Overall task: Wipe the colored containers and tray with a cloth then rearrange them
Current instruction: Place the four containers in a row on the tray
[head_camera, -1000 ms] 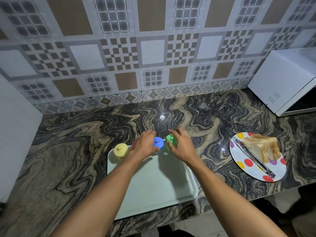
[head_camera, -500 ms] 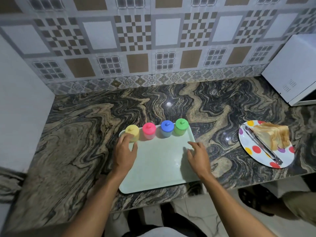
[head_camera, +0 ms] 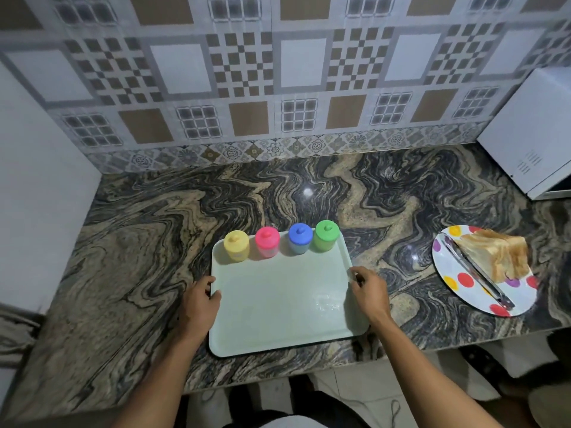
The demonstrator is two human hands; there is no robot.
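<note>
A pale green tray (head_camera: pixel 278 345) is lying on the marbled counter (head_camera: pixel 123 257), near its front edge. Four lidded containers are standing upright in a row along the tray's far edge: yellow (head_camera: pixel 236 246), pink (head_camera: pixel 267 242), blue (head_camera: pixel 300 238) and green (head_camera: pixel 326 235), from left to right. Each is sitting close beside the next, and the green one is standing in the far right corner. Every one is wearing a knobbed lid in its own colour, so what is inside cannot be told.

The left hand (head_camera: pixel 199 301) is gripping the tray's left edge, with its thumb lying on the rim and its fingers curling round the side. The right hand (head_camera: pixel 369 290) is holding the right edge, with its fingertips bent onto the rim.

Well to the right, a spotted plate (head_camera: pixel 451 287) is carrying sliced bread (head_camera: pixel 497 257) and metal tongs (head_camera: pixel 475 271) that are lying beside the slices. A white microwave (head_camera: pixel 534 131) is standing at the far right.
</note>
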